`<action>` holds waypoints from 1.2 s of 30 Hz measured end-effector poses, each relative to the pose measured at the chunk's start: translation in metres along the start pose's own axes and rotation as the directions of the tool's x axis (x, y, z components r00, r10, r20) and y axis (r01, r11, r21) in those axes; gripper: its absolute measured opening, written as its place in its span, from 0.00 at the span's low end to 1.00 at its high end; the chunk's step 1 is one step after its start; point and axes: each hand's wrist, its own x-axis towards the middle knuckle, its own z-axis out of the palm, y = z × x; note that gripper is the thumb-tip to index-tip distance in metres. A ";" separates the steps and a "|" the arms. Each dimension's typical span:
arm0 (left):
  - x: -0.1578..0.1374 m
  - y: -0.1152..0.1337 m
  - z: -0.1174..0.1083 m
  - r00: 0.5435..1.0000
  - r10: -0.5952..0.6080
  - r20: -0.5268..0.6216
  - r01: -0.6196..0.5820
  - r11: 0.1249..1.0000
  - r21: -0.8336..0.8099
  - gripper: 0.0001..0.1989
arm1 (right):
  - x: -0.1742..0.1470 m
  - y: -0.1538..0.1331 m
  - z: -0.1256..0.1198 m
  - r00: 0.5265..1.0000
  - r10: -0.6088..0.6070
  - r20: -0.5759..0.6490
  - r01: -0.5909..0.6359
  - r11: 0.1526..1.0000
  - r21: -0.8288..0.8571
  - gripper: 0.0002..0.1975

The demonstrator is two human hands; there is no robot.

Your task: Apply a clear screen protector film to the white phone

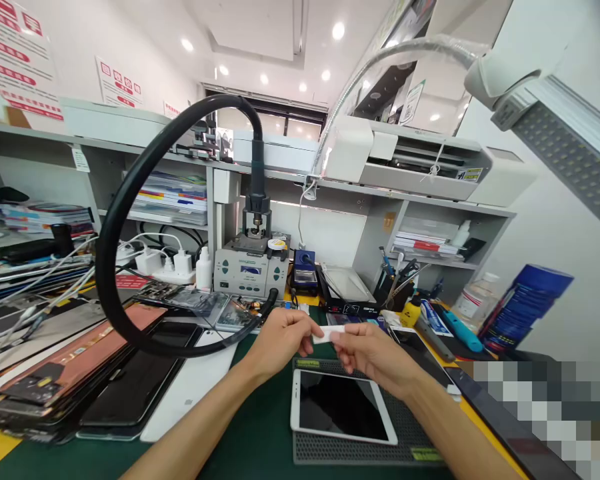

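Observation:
A small white strip is pinched between the fingertips of both my hands; whether it is paper, cloth or a packet I cannot tell. My left hand grips its left end, and my right hand has the right end between thumb and fingers. Just below the hands lies a white-framed tablet, its dark screen facing up. The tablet rests on a grey perforated mat, slightly turned.
Left of my forearm are stacked phones and screens and a white tablet back. A thick black hose loops above them from the hot-air station. Bottles, tools and a blue can stand at right; an LED lamp hangs overhead.

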 end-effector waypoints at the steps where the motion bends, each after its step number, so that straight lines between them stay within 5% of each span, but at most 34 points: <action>1: 0.000 -0.001 -0.002 1.000 0.005 0.006 -0.006 0.999 0.032 0.14 | -0.001 0.003 -0.004 0.999 -0.017 -0.042 0.015 0.999 -0.046 0.20; 6: -0.003 0.002 -0.017 0.989 0.017 0.150 -0.057 0.962 0.266 0.12 | -0.031 0.013 -0.026 0.940 -0.154 -0.303 0.025 0.920 -0.392 0.21; 9: -0.009 0.009 -0.028 0.962 -0.011 0.272 -0.105 0.908 0.406 0.19 | -0.062 0.020 -0.031 0.892 -0.300 -0.339 0.039 0.797 -0.603 0.17; 11: -0.014 0.014 -0.033 0.947 -0.059 0.317 -0.111 0.865 0.490 0.27 | -0.080 0.028 -0.029 0.883 -0.426 -0.195 0.064 0.523 -0.850 0.17; 13: -0.018 0.015 -0.035 0.935 -0.100 0.339 -0.112 0.826 0.553 0.32 | -0.094 0.038 -0.025 0.911 -0.408 -0.068 0.064 0.301 -0.951 0.18; 17: -0.022 0.013 -0.034 0.920 -0.143 0.364 -0.122 0.779 0.615 0.36 | -0.111 0.051 -0.018 0.949 -0.311 0.049 0.079 0.083 -0.993 0.20; 30: -0.031 0.006 -0.037 0.906 -0.145 0.398 -0.177 0.725 0.666 0.38 | -0.133 0.077 -0.017 0.901 -0.377 0.213 0.201 -0.071 -0.977 0.27; 36: -0.038 0.000 -0.033 0.897 -0.155 0.415 -0.216 0.665 0.715 0.37 | -0.133 0.078 -0.011 0.923 -0.346 0.170 0.134 -0.125 -0.983 0.25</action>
